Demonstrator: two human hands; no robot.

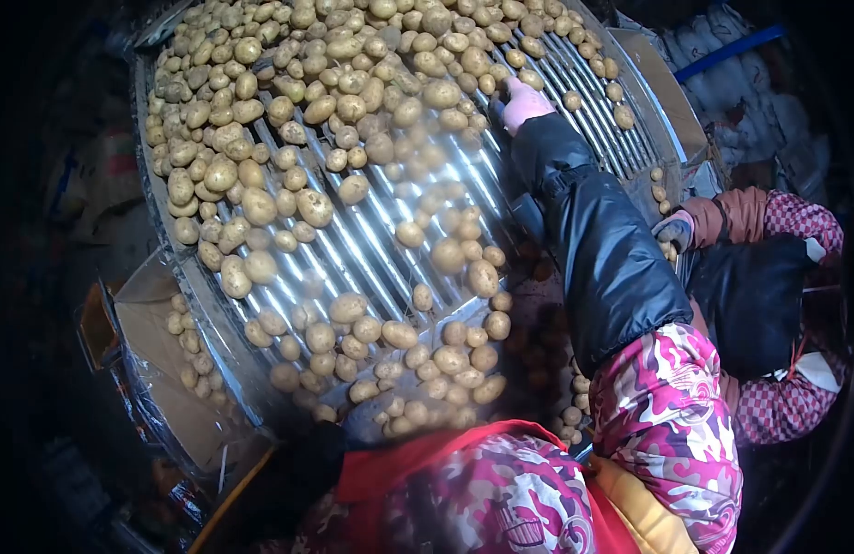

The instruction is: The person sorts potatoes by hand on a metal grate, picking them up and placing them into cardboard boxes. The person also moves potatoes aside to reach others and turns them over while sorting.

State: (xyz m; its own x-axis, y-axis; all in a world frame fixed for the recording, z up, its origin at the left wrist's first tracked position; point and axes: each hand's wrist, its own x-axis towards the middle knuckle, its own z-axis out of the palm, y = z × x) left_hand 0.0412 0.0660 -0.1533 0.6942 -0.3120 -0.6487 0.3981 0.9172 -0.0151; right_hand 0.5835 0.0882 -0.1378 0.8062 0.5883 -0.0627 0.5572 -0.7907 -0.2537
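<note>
The roller bed is bare metal, its bars smooth and shining bright where the light strikes. The potatoes on it have dull, matt skins, rough with brown specks. The right hand wears a smooth pink glove that looks like rubber, and the sleeve cover behind it is glossy black, wrinkled and padded. Off the bed's left edge, a matt cardboard box looks worn. A co-worker's sleeve is soft checked cloth.

Potatoes lie spread across the metal roller conveyor
</note>
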